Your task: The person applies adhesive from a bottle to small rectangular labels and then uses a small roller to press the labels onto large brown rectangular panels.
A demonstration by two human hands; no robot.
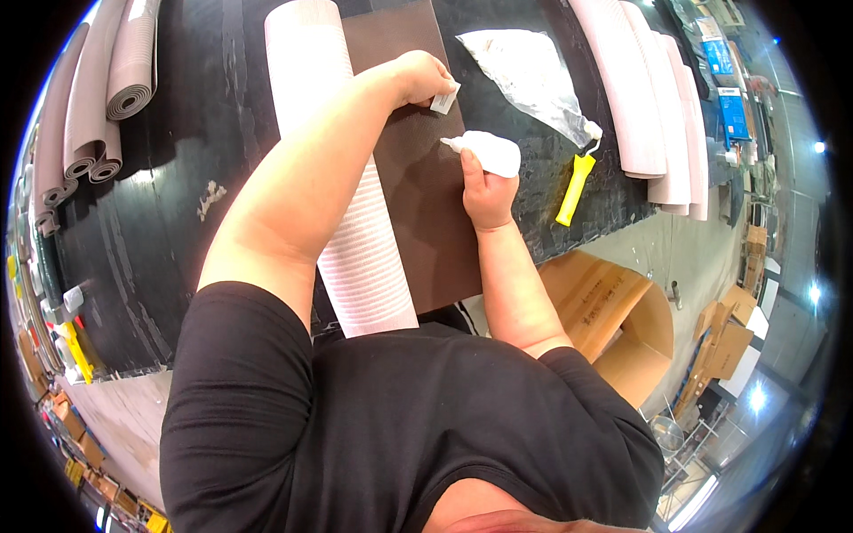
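Observation:
My left hand (419, 78) pinches a small white label (445, 98) over the far part of a flat brown mat sheet (426, 222). In my right hand (490, 197) is a white squeeze bottle (493, 153), lying on its side with its narrow nozzle pointing left over the brown sheet. The nozzle tip and the label are apart. Beneath my left forearm, a pale pink ribbed mat roll (373, 266) lies along the left side of the brown sheet.
Right of the sheet on the black table (498, 80) lie a clear plastic bag (524, 71) and a yellow-handled roller (577, 189). Rolled mats (131, 93) lie at the far left, and pale pink rolls (622, 89) at the right. A cardboard box (613, 311) stands below the table's right edge.

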